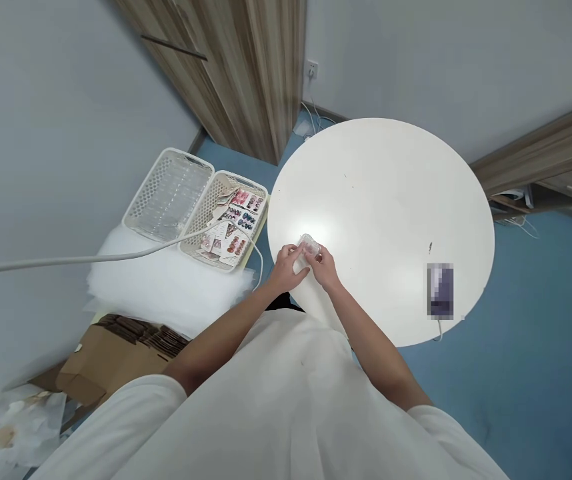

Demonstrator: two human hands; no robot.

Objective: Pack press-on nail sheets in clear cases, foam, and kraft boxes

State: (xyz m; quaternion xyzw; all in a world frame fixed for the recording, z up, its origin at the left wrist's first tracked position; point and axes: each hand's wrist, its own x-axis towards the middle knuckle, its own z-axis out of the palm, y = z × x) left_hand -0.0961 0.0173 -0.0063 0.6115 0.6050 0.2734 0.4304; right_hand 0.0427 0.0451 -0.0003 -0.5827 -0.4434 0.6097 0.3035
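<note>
A small clear plastic box (309, 244) is held between my two hands above the near left edge of the round white table (381, 193). My left hand (289, 268) grips its left side, fingers curled at the top and thumb apart from them. On the other side, my right hand (325, 268) has its fingers closed on the box's right edge. What the box contains is too small to make out.
Left of the table, one white basket (131, 217) holds clear plastic cases; another (265, 192) holds cards of press-on nails. A white cable (161, 248) crosses over them. White foam sheets (141, 283) and a cardboard box (111, 363) lie nearer. A blurred phone-like object (441, 291) rests on the table's right.
</note>
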